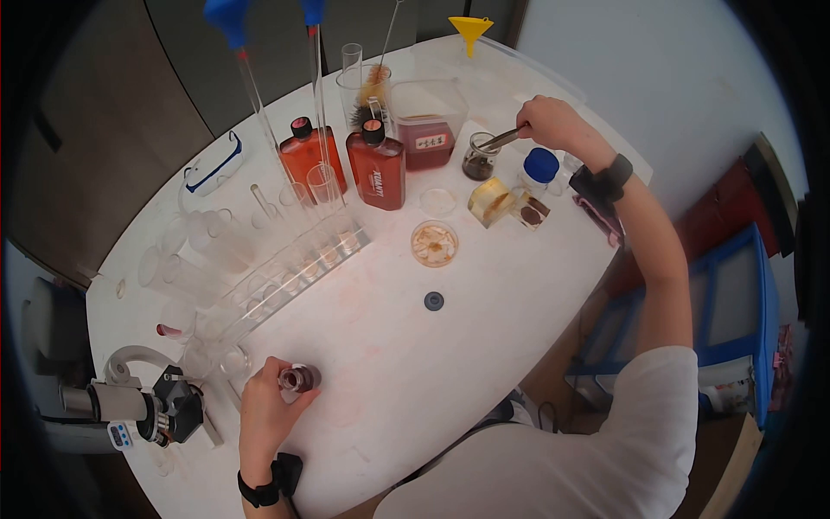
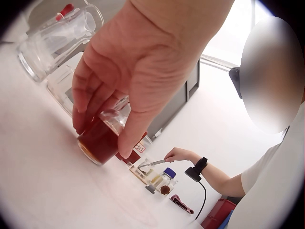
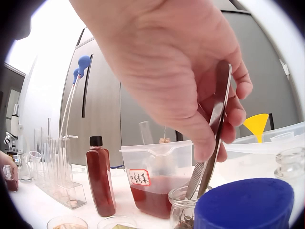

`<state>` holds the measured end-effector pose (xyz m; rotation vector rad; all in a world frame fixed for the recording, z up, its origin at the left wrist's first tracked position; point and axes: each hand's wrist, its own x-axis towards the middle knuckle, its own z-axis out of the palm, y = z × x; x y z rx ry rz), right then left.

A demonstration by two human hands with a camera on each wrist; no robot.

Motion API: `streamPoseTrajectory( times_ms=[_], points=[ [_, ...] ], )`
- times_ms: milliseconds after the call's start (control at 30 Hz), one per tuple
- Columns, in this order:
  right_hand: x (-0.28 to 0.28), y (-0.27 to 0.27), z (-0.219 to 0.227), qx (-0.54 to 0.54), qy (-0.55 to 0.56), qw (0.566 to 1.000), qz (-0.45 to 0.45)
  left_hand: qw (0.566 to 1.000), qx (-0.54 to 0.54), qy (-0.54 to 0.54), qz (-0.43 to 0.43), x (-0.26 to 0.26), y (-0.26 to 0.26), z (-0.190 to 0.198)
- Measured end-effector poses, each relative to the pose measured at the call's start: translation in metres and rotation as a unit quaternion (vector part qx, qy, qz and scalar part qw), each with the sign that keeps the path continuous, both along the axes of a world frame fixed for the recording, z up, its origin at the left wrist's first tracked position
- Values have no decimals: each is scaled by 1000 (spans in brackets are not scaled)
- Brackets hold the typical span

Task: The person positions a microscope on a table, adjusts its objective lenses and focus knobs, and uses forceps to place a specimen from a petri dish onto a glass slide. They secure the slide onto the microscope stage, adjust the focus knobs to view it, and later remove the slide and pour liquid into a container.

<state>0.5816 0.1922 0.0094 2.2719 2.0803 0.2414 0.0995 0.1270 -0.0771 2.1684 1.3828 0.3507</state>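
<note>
My left hand (image 1: 270,400) grips a small open glass bottle (image 2: 101,138) of dark red liquid, standing on the table near the front left. Thumb and fingers wrap its sides in the left wrist view. Far to the right, my right hand (image 1: 553,121) pinches metal tweezers (image 3: 214,124), whose tips reach down into a small glass jar (image 1: 478,164) with dark bits inside. A blue-capped bottle (image 1: 541,166) stands beside that jar. A petri dish (image 1: 434,244) with pale brownish pieces and a dark round stopper (image 1: 434,301) lie between the hands.
Two red-liquid bottles (image 1: 378,169) and a plastic tub (image 1: 428,130) stand at the back. A test tube rack (image 1: 294,277) and several glass cylinders (image 1: 186,277) fill the left side, with a microscope (image 1: 143,406) in front. A yellow funnel (image 1: 471,33) stands far back.
</note>
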Motion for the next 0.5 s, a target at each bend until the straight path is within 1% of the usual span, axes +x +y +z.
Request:
streamPoseTrajectory(
  times_ms=[67,100,167,200,267,400,467,500],
  points=[
    [-1,1,0,-11,-74,997,-19,1000,5,0,-1,0,-1,0],
    [1,2,-4,-13,-72,997,-19,1000,11,-1,-2,1,-1,0],
    [8,1,-11,43,-86,994,44,1000,8,0,-3,1,-1,0],
    [6,2,-12,41,-85,995,44,1000,7,0,-3,0,-1,0],
    [1,5,-11,8,-133,991,22,1000,-1,1,-2,0,-1,-1],
    [3,5,-11,19,-146,989,31,1000,-4,8,2,-1,0,-2],
    [9,4,-13,31,-141,988,61,1000,-2,7,2,0,-1,-1],
    [9,4,-14,29,-141,988,61,1000,0,7,2,0,-1,-1]
  ],
)
